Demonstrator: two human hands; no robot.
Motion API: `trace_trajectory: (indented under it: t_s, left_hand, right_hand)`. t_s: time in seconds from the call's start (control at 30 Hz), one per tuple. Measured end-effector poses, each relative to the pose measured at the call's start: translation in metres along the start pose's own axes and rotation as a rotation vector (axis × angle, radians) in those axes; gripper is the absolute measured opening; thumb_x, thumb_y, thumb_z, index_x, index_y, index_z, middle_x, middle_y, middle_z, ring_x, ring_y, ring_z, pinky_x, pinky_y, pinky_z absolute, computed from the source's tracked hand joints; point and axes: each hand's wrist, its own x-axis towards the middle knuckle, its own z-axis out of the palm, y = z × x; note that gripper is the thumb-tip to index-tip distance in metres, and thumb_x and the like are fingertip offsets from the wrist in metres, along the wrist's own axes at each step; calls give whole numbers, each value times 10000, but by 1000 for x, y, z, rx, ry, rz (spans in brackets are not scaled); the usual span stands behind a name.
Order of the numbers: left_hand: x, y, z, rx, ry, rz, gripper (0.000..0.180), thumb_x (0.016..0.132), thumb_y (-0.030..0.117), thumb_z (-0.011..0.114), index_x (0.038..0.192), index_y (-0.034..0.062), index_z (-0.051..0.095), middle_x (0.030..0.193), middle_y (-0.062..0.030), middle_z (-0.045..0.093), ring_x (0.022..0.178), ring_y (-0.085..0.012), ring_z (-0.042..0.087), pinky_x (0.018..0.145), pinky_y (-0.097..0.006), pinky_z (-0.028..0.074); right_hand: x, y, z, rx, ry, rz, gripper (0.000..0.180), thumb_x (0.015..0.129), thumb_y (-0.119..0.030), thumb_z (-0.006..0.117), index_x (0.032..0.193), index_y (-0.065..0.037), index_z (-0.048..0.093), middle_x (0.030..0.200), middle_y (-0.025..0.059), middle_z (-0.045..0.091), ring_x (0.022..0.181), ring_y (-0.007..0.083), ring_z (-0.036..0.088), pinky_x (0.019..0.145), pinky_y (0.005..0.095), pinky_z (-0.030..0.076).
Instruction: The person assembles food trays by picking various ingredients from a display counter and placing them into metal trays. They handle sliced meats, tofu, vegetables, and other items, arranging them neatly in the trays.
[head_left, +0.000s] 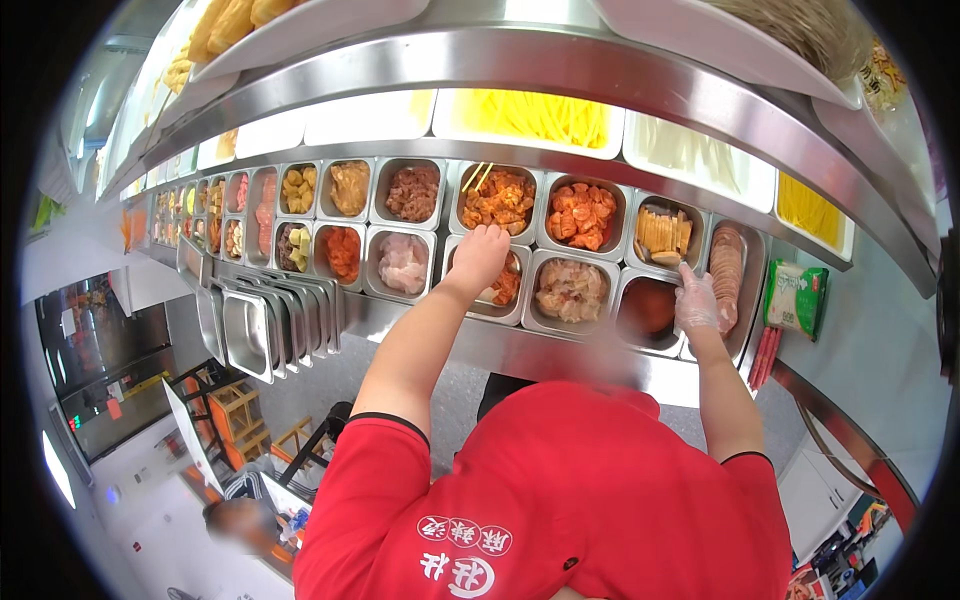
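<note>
My left hand (483, 257) reaches over the front row of steel pans, its fingers curled together at the rim between two pans. What they hold, if anything, is hidden. Just beyond them is a pan of red-orange seasoned meat (500, 200) with thin wooden sticks (476, 178) in it. Under the hand, another pan of reddish pieces (506, 283) is partly covered. My right hand (697, 300), in a clear plastic glove, has a finger stretched out at the corner of a pan of tan slices (658, 238). Beside it lie overlapping pink sausage slices (726, 275) in a long pan.
Raw pale meat (570, 290) and dark red sauce (648, 305) fill nearby front pans. Nested empty pans (250, 330) hang at the counter's left front. A steel shelf (520, 65) crosses above. A green-and-white packet (797, 298) lies right; a person (245, 520) sits lower left.
</note>
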Motion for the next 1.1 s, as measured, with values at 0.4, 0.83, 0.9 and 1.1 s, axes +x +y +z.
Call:
trace_trajectory:
  t_s: [0.4,0.83,0.9,1.1]
  left_hand:
    - [9,-6,3,22,-31,12,130,925,101,644,1040,79,697,1072,-110,706,1059,-300,692,926,-419,576]
    - [1,-20,9,-2,21,54,136,916,73,643,1050,78,660,1086,-113,685,1074,-308,674,938,-427,568]
    - [-1,-24,10,1,17,44,153,903,61,658,1056,74,660,1093,-114,682,1089,-309,670,951,-422,564]
    - [-3,-30,9,-3,-9,17,189,881,63,684,1065,66,643,1106,-124,673,1091,-318,663,941,-429,566]
  right_hand:
    - [2,11,5,20,-9,-30,561,1009,-160,638,1551,-248,527,1516,388,435,1242,535,626,1046,535,529]
    - [-3,-5,2,55,-40,39,534,1038,-51,489,1543,-202,573,1593,326,447,1333,457,612,1096,475,507]
    - [-4,-6,-1,67,-41,48,537,1043,-48,476,1548,-207,569,1605,303,451,1351,448,602,1109,479,497]
    - [-3,-7,6,111,-46,100,560,1036,-51,493,1562,-233,557,1613,310,444,1378,461,585,1140,497,478]
